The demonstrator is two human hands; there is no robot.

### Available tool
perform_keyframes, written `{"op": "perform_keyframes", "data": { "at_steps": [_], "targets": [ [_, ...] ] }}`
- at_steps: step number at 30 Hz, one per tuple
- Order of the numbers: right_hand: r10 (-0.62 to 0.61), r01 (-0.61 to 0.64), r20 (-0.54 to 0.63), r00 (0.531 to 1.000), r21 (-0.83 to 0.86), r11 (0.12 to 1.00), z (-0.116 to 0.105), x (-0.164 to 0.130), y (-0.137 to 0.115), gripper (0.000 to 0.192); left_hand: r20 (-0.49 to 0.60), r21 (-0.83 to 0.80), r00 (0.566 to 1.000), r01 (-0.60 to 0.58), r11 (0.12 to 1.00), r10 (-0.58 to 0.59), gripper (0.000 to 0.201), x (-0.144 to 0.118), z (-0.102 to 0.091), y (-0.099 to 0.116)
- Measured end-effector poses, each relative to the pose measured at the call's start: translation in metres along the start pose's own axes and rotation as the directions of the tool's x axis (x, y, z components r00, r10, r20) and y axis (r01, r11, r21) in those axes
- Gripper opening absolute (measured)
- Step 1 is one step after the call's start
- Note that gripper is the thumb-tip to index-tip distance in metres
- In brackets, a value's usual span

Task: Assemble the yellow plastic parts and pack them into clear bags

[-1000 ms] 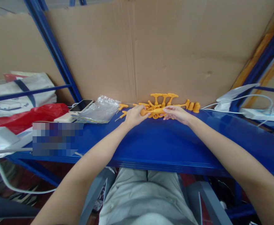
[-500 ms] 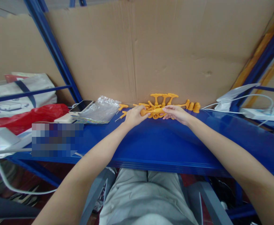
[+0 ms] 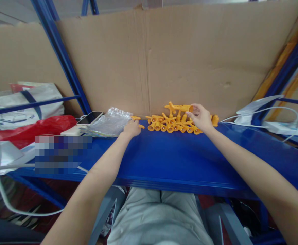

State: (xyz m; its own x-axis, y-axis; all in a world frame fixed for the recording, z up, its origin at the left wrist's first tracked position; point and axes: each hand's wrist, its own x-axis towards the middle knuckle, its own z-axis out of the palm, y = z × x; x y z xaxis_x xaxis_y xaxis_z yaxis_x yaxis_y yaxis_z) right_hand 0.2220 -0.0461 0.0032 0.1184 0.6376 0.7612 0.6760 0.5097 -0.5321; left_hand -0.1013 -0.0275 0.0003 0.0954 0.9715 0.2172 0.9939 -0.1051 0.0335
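Note:
My right hand [image 3: 201,117] is closed around the bell-shaped end of a yellow corkscrew [image 3: 180,107], lifted just above the others and lying sideways. Its T-shaped handle points left. My left hand [image 3: 132,129] is at the right edge of the plastic bag, with curled fingers over a yellow T-handled corkscrew [image 3: 141,126]; its spiral is hidden by the hand. Another yellow handle [image 3: 135,118] shows just behind those fingers. Between my hands, several yellow corkscrews [image 3: 170,128] lie in rows, their open bell ends facing me.
A clear plastic bag [image 3: 108,124], a phone [image 3: 91,118] and a red bag [image 3: 54,125] lie on the left. Yellow bell-shaped pieces [image 3: 215,120] stand right of the rows. Cardboard [image 3: 189,54] backs the blue table [image 3: 169,156]; white cables [image 3: 266,108] run at right.
My hands were together over the pile and have parted. The left moved left to the loose corkscrews; the right lifted a corkscrew up and away, uncovering the rows of bell ends.

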Motion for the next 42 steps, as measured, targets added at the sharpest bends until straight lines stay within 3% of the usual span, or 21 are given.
{"op": "perform_keyframes", "data": {
  "at_steps": [4,11,17,20,23,25,27,31,33,35,38,40,42],
  "targets": [
    [-0.131,0.154,0.103,0.986,-0.275,0.949,0.019,0.001,-0.012,0.037,0.162,0.081,0.985,-0.073,0.994,0.059,0.045,0.005,0.006,-0.006],
    [-0.190,0.347,0.335,0.923,-0.509,0.788,0.057,0.003,-0.041,0.037,0.099,0.043,0.992,-0.083,0.996,0.078,0.040,0.007,0.008,-0.005],
    [-0.146,0.501,0.541,0.828,-0.599,0.625,0.075,-0.003,-0.053,0.038,0.080,0.026,0.992,-0.100,0.995,0.098,0.034,0.006,0.007,-0.002],
    [-0.060,0.492,0.595,0.801,-0.598,0.633,0.079,-0.004,-0.053,0.036,0.063,0.024,0.991,-0.120,0.992,0.119,0.033,0.006,0.008,-0.001],
    [0.024,0.438,0.645,0.764,-0.546,0.714,0.078,-0.002,-0.052,0.038,0.065,0.014,0.991,-0.114,0.993,0.113,0.033,0.005,0.007,0.000],
    [0.060,0.367,0.653,0.755,-0.497,0.787,0.072,0.003,-0.049,0.044,0.084,0.014,0.991,-0.107,0.994,0.106,0.034,0.004,0.006,0.001],
    [0.076,0.284,0.628,0.775,-0.453,0.845,0.063,0.011,-0.042,0.049,0.106,0.013,0.989,-0.103,0.995,0.101,0.035,0.004,0.005,0.002],
    [0.096,0.145,0.463,0.881,-0.458,0.877,0.029,0.031,-0.021,0.047,0.144,0.016,0.983,-0.117,0.993,0.113,0.040,0.004,0.004,0.000],
    [0.193,0.015,0.324,0.926,-0.542,0.840,0.006,0.039,-0.007,0.045,0.138,0.030,0.981,-0.141,0.990,0.135,0.040,0.004,0.004,0.000],
    [0.301,-0.121,0.188,0.935,-0.631,0.767,-0.018,0.043,0.008,0.047,0.098,0.042,0.985,-0.149,0.988,0.144,0.040,0.002,0.004,0.000],
    [0.461,-0.282,0.064,0.885,-0.713,0.642,-0.052,0.040,0.035,0.051,0.064,0.062,0.990,-0.129,0.990,0.125,0.041,-0.001,0.004,0.002],
    [0.538,-0.338,0.034,0.842,-0.745,0.575,-0.069,0.034,0.056,0.054,0.100,0.088,0.988,-0.124,0.988,0.115,0.044,-0.002,0.003,0.003],
    [0.525,-0.310,0.040,0.850,-0.769,0.559,-0.081,0.029,0.078,0.050,0.148,0.110,0.983,-0.129,0.985,0.112,0.050,-0.002,0.003,0.004]
  ]
}}
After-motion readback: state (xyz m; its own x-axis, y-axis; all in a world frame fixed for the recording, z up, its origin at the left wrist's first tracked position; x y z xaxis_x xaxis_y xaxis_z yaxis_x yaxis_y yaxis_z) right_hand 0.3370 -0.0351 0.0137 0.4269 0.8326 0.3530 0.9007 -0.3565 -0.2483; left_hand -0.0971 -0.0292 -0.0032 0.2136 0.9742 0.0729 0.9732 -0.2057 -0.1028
